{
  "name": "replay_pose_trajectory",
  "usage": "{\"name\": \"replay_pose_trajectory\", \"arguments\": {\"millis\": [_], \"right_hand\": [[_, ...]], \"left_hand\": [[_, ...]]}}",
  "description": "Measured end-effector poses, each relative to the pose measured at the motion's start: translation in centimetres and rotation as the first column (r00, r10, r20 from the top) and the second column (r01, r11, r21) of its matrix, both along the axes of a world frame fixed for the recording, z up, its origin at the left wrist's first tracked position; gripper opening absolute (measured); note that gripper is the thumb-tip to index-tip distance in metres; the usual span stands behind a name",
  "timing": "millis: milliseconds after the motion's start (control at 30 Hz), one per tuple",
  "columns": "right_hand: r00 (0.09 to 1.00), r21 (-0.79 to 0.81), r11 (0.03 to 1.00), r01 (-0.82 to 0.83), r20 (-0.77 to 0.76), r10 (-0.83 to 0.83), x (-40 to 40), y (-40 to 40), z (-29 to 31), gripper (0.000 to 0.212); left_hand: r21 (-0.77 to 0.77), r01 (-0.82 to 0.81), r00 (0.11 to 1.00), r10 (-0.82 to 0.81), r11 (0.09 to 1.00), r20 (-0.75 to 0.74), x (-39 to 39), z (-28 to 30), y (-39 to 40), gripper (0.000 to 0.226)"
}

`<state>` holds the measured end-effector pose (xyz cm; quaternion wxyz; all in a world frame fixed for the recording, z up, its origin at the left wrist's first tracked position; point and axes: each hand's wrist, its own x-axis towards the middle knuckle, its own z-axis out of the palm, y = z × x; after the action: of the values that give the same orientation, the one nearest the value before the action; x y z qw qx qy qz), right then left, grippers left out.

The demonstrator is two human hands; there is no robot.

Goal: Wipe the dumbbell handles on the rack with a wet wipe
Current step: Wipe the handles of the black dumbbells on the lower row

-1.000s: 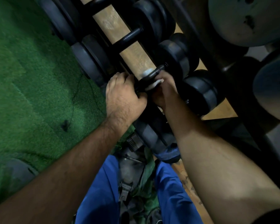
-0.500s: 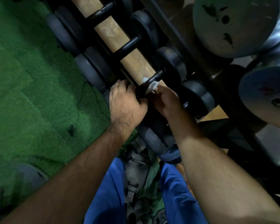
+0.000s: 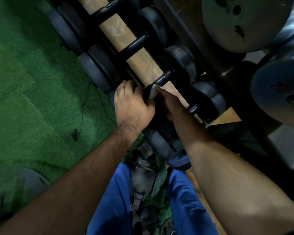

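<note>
Several black dumbbells lie across a wooden rack rail (image 3: 143,63). My left hand (image 3: 132,107) grips the near end of one dumbbell, fingers curled over its weight head. That dumbbell's dark handle (image 3: 163,78) runs up to the right. My right hand (image 3: 170,104) pinches a white wet wipe (image 3: 154,92) wrapped around the lower part of this handle. Most of the wipe is hidden by my fingers.
Neighbouring dumbbell handles (image 3: 134,46) cross the rail further up. Large grey weight plates (image 3: 244,22) hang at the upper right. Green turf (image 3: 32,99) covers the floor to the left. My blue trousers (image 3: 109,200) and a dumbbell head (image 3: 161,146) lie below my hands.
The wipe and my right hand have slid down the handle toward the near end. More bare handle shows above the wipe. My left hand keeps its grip.
</note>
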<state>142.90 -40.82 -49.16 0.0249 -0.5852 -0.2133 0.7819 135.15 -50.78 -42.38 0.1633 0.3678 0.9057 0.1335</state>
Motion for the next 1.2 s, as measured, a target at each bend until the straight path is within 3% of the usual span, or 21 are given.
{"name": "replay_pose_trajectory", "arguments": {"millis": [100,267,367,467,633,767,867,933,1067,1200], "right_hand": [[0.992,0.043,0.994,0.1,-0.076,-0.097,-0.3,1.1,0.6,0.026],[0.883,0.027,0.898,0.439,-0.195,-0.426,-1.8,2.4,0.2,0.039],[0.855,-0.005,0.869,0.494,-0.181,-0.487,-1.7,2.6,0.4,0.034],[0.912,0.054,0.918,0.393,-0.146,-0.382,-1.6,2.9,0.8,0.035],[0.922,0.082,0.919,0.386,-0.049,-0.383,-3.4,1.7,1.5,0.014],[0.999,0.06,0.997,0.049,0.011,-0.05,-3.1,0.4,2.0,0.014],[0.997,-0.021,0.997,-0.068,0.044,0.069,-2.8,1.2,2.2,0.023],[0.999,-0.01,0.999,-0.043,-0.007,0.043,-2.5,2.0,2.7,0.019],[0.981,0.021,0.985,0.172,-0.093,-0.169,-2.6,1.8,2.6,0.025],[1.0,-0.015,1.0,-0.024,-0.009,0.024,-2.5,0.5,2.1,0.028]], "left_hand": [[0.013,0.023,1.0,-0.023,1.0,-0.004,0.1,-0.3,-0.2,0.047],[0.04,0.048,0.998,-0.047,0.998,-0.031,-0.2,-0.7,-0.4,0.048],[0.052,0.052,0.998,-0.05,0.997,-0.04,-0.1,-0.9,-0.5,0.049],[0.048,0.041,0.998,-0.039,0.998,-0.051,0.0,-1.1,-0.5,0.045],[0.029,0.043,0.999,-0.042,0.999,-0.025,-0.2,-0.8,-0.5,0.049],[0.008,0.036,0.997,-0.037,0.999,0.065,-0.7,0.0,-0.7,0.055],[0.004,0.038,0.994,-0.038,0.999,0.1,-0.8,0.2,-0.7,0.055],[0.006,0.035,0.995,-0.035,0.999,0.092,-0.7,0.1,-0.7,0.054],[0.01,0.021,0.996,-0.022,1.0,0.081,-0.7,0.0,-0.6,0.051],[-0.007,0.032,0.993,-0.031,0.999,0.11,-0.9,0.1,-0.6,0.054]]}}
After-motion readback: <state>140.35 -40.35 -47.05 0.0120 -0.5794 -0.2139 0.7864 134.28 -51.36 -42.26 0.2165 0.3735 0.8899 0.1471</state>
